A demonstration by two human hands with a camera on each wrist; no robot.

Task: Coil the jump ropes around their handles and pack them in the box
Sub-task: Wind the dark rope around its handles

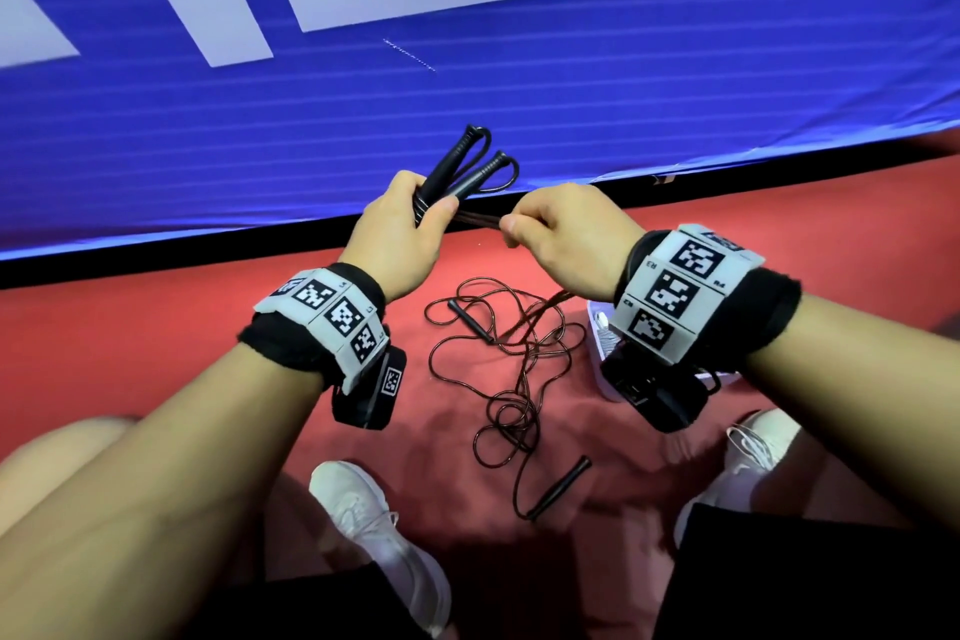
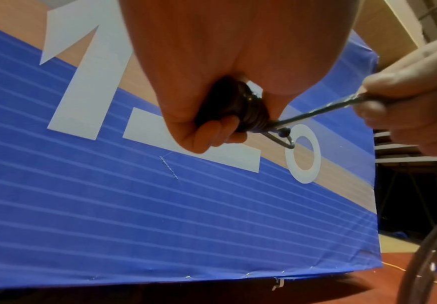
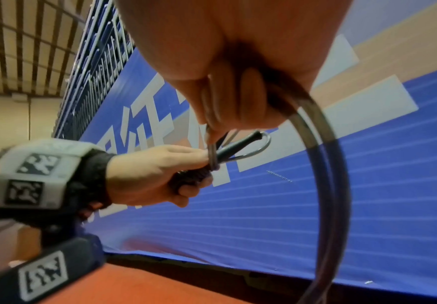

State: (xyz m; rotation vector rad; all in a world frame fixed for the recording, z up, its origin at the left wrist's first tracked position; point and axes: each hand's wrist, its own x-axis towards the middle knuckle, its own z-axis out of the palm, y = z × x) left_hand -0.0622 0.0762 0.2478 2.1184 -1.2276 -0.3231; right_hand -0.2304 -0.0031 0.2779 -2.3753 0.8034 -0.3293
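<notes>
Fingers (image 1: 410, 195) of left hand (image 1: 400, 234) clamped round both handles (image 1: 457, 177); keep right hand's (image 1: 566, 234) pinched rope (image 1: 478, 219) taut, seemingly doubled, at 3 o'clock, winding snugly.

Bright even light from above my head. Soft shadows on red floor (image 1: 156, 353) under my legs. Edges bend like fishbowl. Wrist pictures blurry up close; my palms fuzzy, orange.

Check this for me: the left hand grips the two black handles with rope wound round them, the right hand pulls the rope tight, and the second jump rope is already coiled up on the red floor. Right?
Not quite. The head view shows the second jump rope lying loose and tangled on the red floor, not coiled. The rest holds: the left hand grips the two black handles, and the right hand pulls the rope tight.
</notes>
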